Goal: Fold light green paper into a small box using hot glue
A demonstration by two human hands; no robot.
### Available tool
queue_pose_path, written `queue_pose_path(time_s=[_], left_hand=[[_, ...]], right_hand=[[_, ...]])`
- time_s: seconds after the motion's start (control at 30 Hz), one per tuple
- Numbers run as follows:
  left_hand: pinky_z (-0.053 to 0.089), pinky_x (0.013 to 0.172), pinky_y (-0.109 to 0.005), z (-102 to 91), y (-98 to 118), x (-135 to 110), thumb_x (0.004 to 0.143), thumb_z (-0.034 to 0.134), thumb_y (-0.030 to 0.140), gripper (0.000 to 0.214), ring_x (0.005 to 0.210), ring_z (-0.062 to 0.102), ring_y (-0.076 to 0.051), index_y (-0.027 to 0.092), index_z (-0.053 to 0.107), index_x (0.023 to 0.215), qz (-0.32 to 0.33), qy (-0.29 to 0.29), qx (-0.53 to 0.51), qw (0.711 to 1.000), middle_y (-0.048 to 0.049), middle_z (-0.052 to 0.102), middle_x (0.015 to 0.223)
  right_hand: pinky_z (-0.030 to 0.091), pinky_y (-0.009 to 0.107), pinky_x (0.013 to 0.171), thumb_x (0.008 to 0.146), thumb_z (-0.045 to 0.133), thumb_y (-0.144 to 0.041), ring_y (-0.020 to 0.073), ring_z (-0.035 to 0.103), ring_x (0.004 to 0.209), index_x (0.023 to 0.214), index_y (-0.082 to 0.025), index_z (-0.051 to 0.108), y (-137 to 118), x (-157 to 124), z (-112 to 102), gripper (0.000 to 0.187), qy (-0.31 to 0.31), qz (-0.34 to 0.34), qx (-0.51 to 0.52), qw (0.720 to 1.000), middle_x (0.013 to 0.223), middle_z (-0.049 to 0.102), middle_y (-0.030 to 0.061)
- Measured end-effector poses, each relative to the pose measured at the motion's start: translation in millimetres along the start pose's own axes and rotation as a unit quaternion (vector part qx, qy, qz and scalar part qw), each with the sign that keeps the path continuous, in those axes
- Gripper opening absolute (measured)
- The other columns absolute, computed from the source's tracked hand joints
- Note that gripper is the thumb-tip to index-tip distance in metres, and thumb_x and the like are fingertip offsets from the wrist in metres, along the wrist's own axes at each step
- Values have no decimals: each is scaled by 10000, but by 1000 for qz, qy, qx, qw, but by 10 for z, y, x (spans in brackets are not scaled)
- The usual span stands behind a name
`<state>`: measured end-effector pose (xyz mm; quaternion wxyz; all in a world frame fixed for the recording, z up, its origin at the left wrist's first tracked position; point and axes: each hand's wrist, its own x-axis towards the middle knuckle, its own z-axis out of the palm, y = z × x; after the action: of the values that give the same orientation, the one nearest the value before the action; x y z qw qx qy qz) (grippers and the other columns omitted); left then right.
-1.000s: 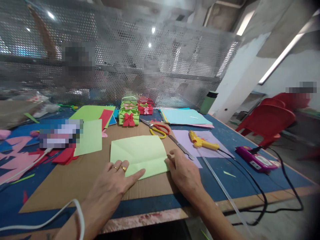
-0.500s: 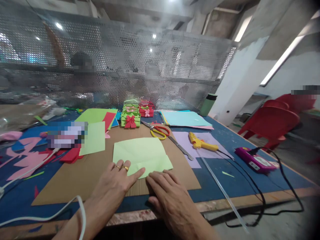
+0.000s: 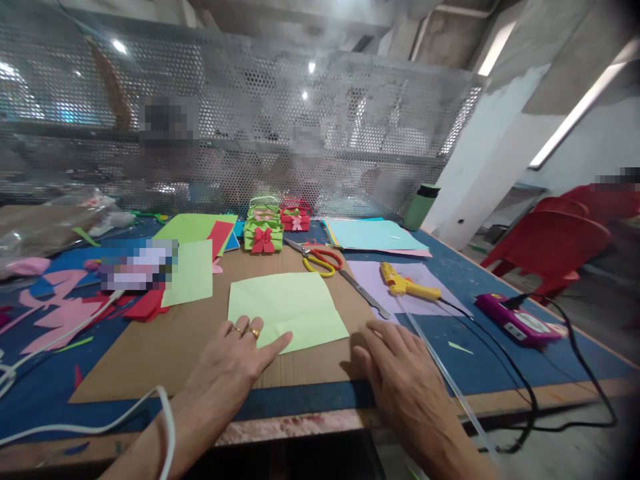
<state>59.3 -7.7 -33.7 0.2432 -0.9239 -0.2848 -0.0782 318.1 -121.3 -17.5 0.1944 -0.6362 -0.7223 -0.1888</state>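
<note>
A pale green sheet of paper [image 3: 285, 307] lies on a piece of brown cardboard [image 3: 165, 353]. My left hand [image 3: 240, 353] rests on the sheet's near left edge, thumb and fingers spread, rings on two of them. To the right of the sheet, my right hand [image 3: 400, 363] is over the cardboard's right edge, apart from the paper. Its fingers are loosely bent, with nothing visible in them. Beyond the sheet lie red-and-yellow-handled scissors [image 3: 320, 260] and a grey metal blade-like tool [image 3: 365, 293].
A yellow glue gun [image 3: 407, 283] with a clear glue stick sits on purple paper [image 3: 445, 293], wired to a purple power box [image 3: 517, 320]. Small green bow-trimmed baskets [image 3: 263, 233], a blue paper stack [image 3: 373, 237] and a green bottle [image 3: 421, 208] stand behind. A white cable [image 3: 90, 437] crosses the left.
My right hand has moved off the paper's near edge to the right. The left hand still presses the sheet, whose near edge now lies flatter. The view has shifted slightly.
</note>
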Motion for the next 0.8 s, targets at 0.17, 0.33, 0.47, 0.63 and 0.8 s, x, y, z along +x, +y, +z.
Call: queue_pose_path(time_s=[0.17,0.33,0.47,0.63,0.8], left_hand=[[358,749,-339,-123,26,16,928,532,88,629,923,581,-245,441,439,1440,-10,-36,2,999,-104,635,1119],[395,810,-380,-124,175,25,951,518,128,485,953,596,-247,320,518,1396,-44,-13,-7,999,-115,649,1140],[421,783,-378,-87,400,53,928,532,141,357,891,588,-235,147,604,1277,-59,32,-19,998,-125,665,1060],[443,762,-369,-111,554,36,929,501,127,353,868,584,-232,124,605,1266,-86,76,-23,993,-109,674,1024],[472,777,-393,-200,562,10,918,503,144,374,885,595,-247,103,608,1275,-102,70,-51,991,-103,678,1042]], right_hand=[[444,482,1060,965,551,-269,296,514,1246,1328,-108,521,-268,125,156,399,-65,-133,108,983,1313,595,156],[475,533,1057,961,554,-260,305,545,1237,1347,-97,510,-284,163,238,422,-97,-138,138,976,1308,602,173],[505,552,1024,958,544,-264,321,560,1232,1347,-79,512,-248,154,261,433,-81,-153,130,976,1300,612,194],[537,526,996,978,481,-275,308,594,1202,1339,-93,525,-224,135,338,407,-31,-173,115,978,1278,637,179],[574,484,949,1005,432,-335,294,635,1146,1322,-102,545,-179,157,384,409,21,-206,85,975,1254,665,163]])
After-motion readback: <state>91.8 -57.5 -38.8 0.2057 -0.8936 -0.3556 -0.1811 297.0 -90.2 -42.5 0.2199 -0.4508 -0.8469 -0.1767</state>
